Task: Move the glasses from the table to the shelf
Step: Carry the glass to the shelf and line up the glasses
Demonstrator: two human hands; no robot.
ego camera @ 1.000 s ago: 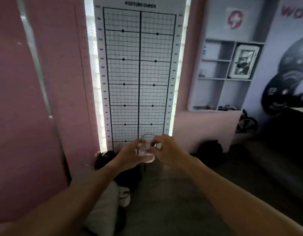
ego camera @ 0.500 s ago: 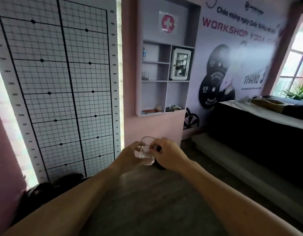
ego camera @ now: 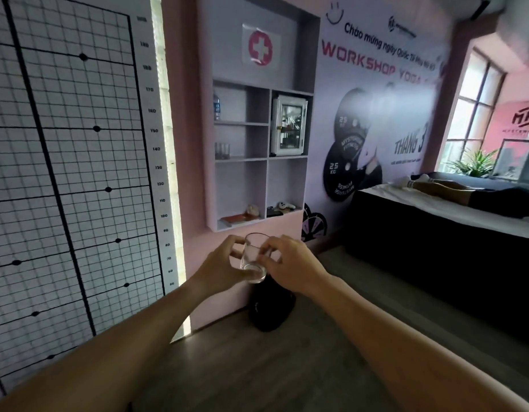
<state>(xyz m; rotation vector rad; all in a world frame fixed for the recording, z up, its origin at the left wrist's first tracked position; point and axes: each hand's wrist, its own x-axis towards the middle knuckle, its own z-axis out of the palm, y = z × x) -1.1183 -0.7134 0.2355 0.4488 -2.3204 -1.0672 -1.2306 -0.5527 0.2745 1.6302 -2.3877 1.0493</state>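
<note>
Here, left hand point(ego camera: 220, 264) and right hand point(ego camera: 290, 263) curled in from either side around one small clear drinking glass point(ego camera: 253, 258), fingers partly closed and pressing its wall, thumbs toward the wearer. Glass tipped slightly, rim leaning toward the right hand, thick base lowest, carried in the air over the grey wood-look floor point(ego camera: 257, 367). Just below and beyond the hands, a black soft bag point(ego camera: 270, 307) slumped against the foot of the pink wall point(ego camera: 183, 144). Directly above the hands, a pale lilac recessed wall shelf point(ego camera: 258, 157) divided into open compartments; in its middle-left compartment, a cluster of small clear glasses point(ego camera: 222, 150), too blurred to count. Up and to the right of that cluster, a white glass-fronted cabinet point(ego camera: 288, 124); higher still, a red-and-white cross sign point(ego camera: 260, 48). Far to the left of the left hand, a tall white posture chart with black grid lines point(ego camera: 70, 162). Well off to the right of the right hand, a dark massage bed with a white sheet point(ego camera: 435, 221) under a workshop wall banner point(ego camera: 382, 99).
</note>
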